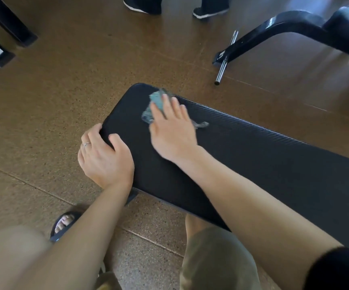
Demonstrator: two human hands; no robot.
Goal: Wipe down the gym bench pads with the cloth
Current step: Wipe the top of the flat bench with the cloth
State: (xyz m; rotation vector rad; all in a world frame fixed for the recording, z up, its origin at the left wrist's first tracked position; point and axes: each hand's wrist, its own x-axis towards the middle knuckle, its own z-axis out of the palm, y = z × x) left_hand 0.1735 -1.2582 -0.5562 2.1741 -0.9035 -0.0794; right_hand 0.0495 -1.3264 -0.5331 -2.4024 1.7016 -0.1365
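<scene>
A long black bench pad (242, 160) runs from the centre of the view to the right edge. My right hand (172, 130) lies flat on a teal-grey cloth (157, 99) near the pad's far left end, fingers straight and pressing it down; the cloth shows past the fingertips and on both sides of the hand. My left hand (104, 155) grips the pad's near left corner, fingers curled over its edge, thumb on top. A ring is on one finger.
Brown speckled floor (64, 91) surrounds the bench. A second black bench frame (274, 32) with a chrome bar (224, 61) stands at the upper right. Another person's dark shoes (209, 11) are at the top. Black equipment legs (3, 30) stand upper left. My sandalled foot (64, 225) is below.
</scene>
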